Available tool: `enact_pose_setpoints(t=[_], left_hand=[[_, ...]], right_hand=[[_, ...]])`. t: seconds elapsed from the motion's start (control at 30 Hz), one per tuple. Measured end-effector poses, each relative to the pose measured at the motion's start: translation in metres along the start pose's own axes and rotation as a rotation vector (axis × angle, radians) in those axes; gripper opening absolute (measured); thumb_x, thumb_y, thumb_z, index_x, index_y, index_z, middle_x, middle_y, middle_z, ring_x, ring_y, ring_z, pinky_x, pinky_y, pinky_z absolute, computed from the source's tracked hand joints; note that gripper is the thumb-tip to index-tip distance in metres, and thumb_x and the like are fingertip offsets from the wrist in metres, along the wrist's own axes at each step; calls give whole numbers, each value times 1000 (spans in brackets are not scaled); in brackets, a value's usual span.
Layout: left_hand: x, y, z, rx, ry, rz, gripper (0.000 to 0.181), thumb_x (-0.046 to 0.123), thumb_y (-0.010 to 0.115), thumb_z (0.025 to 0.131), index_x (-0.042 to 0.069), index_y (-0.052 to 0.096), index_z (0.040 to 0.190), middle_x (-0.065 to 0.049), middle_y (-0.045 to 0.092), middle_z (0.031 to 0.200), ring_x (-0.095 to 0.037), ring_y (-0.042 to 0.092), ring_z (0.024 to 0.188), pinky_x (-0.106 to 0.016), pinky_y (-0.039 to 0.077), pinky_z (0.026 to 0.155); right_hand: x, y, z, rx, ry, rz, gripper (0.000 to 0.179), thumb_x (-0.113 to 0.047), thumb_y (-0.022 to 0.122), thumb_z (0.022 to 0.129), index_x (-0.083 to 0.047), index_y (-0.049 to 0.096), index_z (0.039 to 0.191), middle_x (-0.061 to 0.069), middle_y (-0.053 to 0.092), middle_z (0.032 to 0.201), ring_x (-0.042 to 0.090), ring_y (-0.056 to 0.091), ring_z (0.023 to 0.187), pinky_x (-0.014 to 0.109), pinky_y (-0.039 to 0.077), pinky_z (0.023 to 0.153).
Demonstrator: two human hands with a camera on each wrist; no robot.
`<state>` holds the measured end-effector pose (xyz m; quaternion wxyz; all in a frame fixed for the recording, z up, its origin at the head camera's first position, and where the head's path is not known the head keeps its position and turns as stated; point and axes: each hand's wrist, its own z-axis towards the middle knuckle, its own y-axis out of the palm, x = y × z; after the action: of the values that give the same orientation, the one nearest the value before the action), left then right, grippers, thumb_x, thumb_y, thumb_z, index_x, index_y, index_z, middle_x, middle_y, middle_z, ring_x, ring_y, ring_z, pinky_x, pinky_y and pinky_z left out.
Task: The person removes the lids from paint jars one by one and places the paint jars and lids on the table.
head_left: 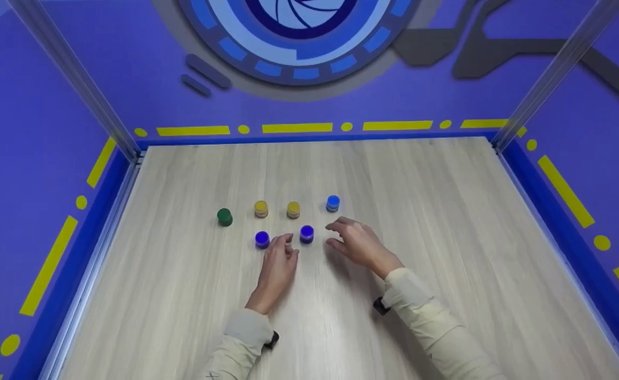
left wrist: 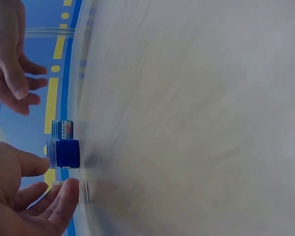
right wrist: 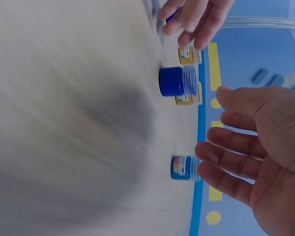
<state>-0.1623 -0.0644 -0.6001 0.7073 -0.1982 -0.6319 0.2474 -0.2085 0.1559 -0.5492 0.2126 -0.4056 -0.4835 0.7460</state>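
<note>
The left hand [head_left: 278,266] was open, its fingers loosely bent and holding nothing, beside one purple jar [head_left: 262,240]; whether it touched the jar could not be told. The right hand [head_left: 359,244], also open and holding nothing, was to the right of a second purple jar [head_left: 306,234], which stood upright between the hands. Beyond, toward the far edge of the pale wooden table [head_left: 473,237], four jars stood in a loose row: a green jar [head_left: 225,217] nearest the table's left edge, then two yellow jars [head_left: 261,209], and a blue jar [head_left: 333,203] nearest the right edge.
</note>
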Motion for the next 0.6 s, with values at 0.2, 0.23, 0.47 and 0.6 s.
enact_pose_setpoints(t=[0.2,0.23,0.47,0.6], left_hand=[[0,7,11,34,2,16,38,0,74,91,-9,62,126,-18,64,107,-23,60,90,-43,52,83],[0,9,12,39,5,21,39,0,74,90,-10,63,126,-18,64,107,-24,61,90,-43,52,83],[3,16,19,46,16,70,40,4,76,90,-7,64,126,-15,64,107,-25,63,89,-42,53,80],[5,18,21,64,4,152,42,17,80,91,-2,66,126,-13,66,110,-29,67,94,-47,54,82]], right_hand=[[-8,13,18,17,16,16,30,-17,75,96,0,71,120,14,69,111,26,69,87,44,57,77],[-10,16,21,23,18,26,30,-16,75,96,1,71,120,14,69,112,27,69,89,45,57,79],[-15,28,31,53,39,50,32,-13,74,95,3,69,121,17,67,112,33,69,99,48,56,86],[-15,34,32,21,59,44,34,-15,74,96,4,68,123,18,66,112,32,69,97,48,56,86]])
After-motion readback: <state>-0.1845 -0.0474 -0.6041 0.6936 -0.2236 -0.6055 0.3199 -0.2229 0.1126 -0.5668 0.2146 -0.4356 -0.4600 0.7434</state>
